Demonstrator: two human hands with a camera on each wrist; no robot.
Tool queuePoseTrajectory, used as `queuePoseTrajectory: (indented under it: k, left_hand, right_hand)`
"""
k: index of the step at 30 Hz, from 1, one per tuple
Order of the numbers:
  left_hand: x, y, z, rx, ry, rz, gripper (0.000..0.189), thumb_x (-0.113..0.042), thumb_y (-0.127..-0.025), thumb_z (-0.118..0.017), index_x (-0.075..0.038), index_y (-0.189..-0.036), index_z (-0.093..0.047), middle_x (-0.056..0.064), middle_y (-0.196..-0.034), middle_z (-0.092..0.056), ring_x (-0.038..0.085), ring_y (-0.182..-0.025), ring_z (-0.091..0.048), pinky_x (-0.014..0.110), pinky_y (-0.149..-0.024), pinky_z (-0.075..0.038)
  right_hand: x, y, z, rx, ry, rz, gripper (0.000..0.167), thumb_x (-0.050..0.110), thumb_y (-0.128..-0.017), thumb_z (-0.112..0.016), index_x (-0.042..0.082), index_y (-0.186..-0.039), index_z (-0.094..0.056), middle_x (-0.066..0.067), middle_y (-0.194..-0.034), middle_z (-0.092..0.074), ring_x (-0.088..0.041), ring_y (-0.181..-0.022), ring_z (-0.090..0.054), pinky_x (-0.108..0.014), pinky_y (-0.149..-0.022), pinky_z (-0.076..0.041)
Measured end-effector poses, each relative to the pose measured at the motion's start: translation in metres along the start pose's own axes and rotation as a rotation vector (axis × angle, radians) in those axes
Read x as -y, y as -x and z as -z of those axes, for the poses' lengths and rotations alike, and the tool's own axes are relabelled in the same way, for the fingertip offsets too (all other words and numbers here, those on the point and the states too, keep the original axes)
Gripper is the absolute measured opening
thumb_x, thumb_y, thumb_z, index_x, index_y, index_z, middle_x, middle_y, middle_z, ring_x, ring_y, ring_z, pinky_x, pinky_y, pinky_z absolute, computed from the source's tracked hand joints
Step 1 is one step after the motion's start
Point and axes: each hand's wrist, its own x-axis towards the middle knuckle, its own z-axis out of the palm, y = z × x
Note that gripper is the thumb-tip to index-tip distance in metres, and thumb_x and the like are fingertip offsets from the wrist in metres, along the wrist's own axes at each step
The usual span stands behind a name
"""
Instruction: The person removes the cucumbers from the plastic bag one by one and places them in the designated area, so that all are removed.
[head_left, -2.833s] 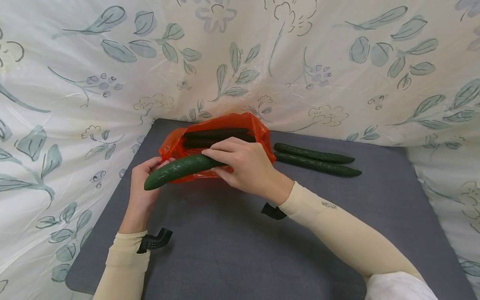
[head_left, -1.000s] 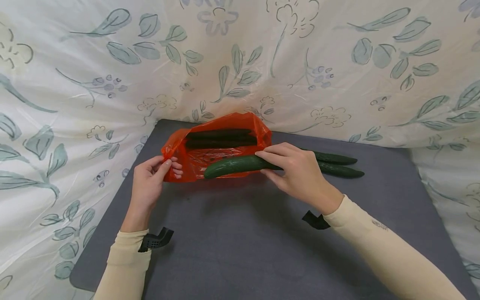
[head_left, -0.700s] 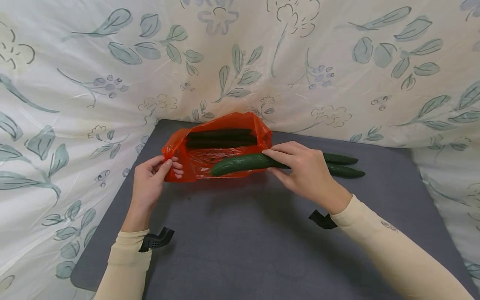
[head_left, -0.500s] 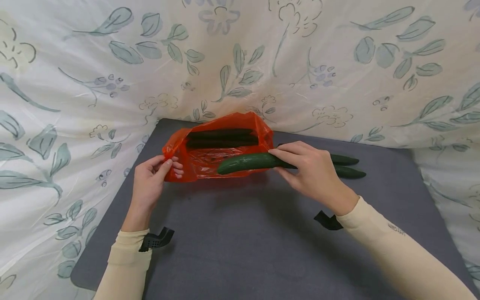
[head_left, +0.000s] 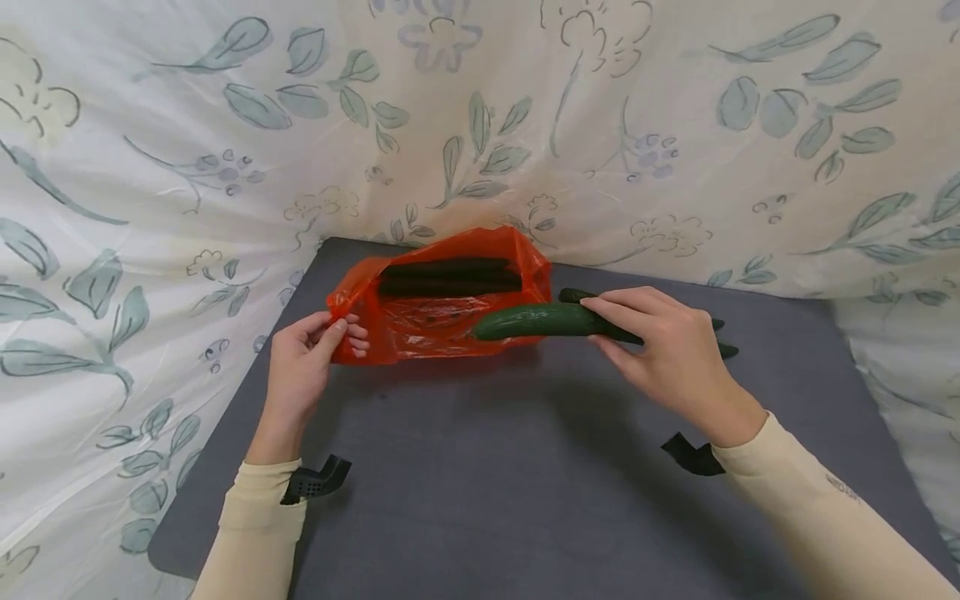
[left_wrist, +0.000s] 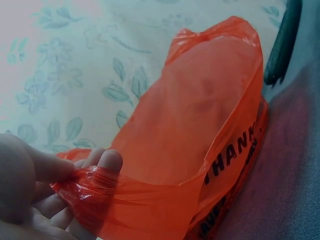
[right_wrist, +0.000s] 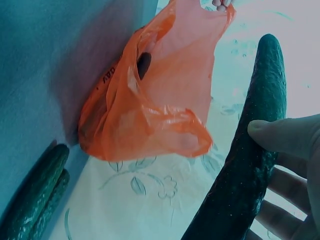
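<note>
My left hand (head_left: 303, 358) pinches the left rim of an orange-red plastic bag (head_left: 450, 325), whose mouth faces me. Dark cucumbers (head_left: 450, 277) lie inside the bag; how many is hard to tell. With thumb and fingers, my right hand (head_left: 667, 350) grips a long green cucumber (head_left: 536, 320) above the table, its free end pointing left before the bag's right front edge. In the right wrist view this cucumber (right_wrist: 250, 145) runs diagonally under the thumb. Printed black letters show on the bag (left_wrist: 195, 125) in the left wrist view.
Two more cucumbers (right_wrist: 37, 200) lie side by side on the table right of the bag, mostly hidden by my right hand in the head view. The dark grey table (head_left: 465, 483) ends at a floral curtain (head_left: 480, 117) behind and at the sides.
My right hand has carried the cucumber rightward, from across the bag's front and near my left hand to the bag's right side. My left hand keeps its pinch on the rim.
</note>
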Motion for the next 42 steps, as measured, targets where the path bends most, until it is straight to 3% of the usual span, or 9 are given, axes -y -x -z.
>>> queuePoseTrajectory:
  k: [10,20,27,42]
  left_hand:
    - [-0.001,-0.001,0.002,-0.013,0.013,0.019,0.031,-0.013,-0.112,-0.063,0.012,-0.128,-0.069,0.01,-0.101,-0.08,0.016,-0.082,-0.079,0.03,-0.085,-0.063]
    - [-0.002,0.0,0.002,-0.006,0.016,0.024,0.035,-0.014,-0.112,-0.064,0.016,-0.13,-0.066,0.012,-0.102,-0.079,0.017,-0.083,-0.079,0.031,-0.085,-0.063]
    - [-0.001,0.0,0.004,-0.011,0.014,0.026,0.033,-0.014,-0.112,-0.063,0.014,-0.129,-0.067,0.011,-0.101,-0.079,0.017,-0.082,-0.079,0.03,-0.085,-0.063]
    - [0.0,0.002,0.006,-0.023,0.005,0.03,0.032,-0.014,-0.112,-0.063,0.012,-0.129,-0.069,0.01,-0.101,-0.079,0.016,-0.082,-0.079,0.03,-0.086,-0.063]
  right_hand:
    - [-0.013,0.013,0.019,-0.005,0.066,-0.051,0.057,0.005,-0.073,-0.098,0.014,-0.127,-0.082,-0.005,-0.118,-0.078,-0.028,-0.102,-0.075,-0.049,-0.059,-0.057]
    - [-0.028,0.034,0.031,0.013,0.152,-0.104,0.059,0.006,-0.072,-0.098,0.014,-0.128,-0.082,-0.005,-0.119,-0.078,-0.028,-0.101,-0.075,-0.047,-0.056,-0.054]
    - [-0.037,0.046,0.035,0.052,0.197,-0.151,0.056,0.01,-0.076,-0.096,0.014,-0.13,-0.081,-0.007,-0.119,-0.078,-0.029,-0.101,-0.074,-0.047,-0.055,-0.054]
    - [-0.049,0.061,0.031,0.065,0.201,-0.188,0.058,0.011,-0.074,-0.098,0.012,-0.129,-0.081,-0.01,-0.119,-0.078,-0.033,-0.095,-0.074,-0.049,-0.052,-0.052]
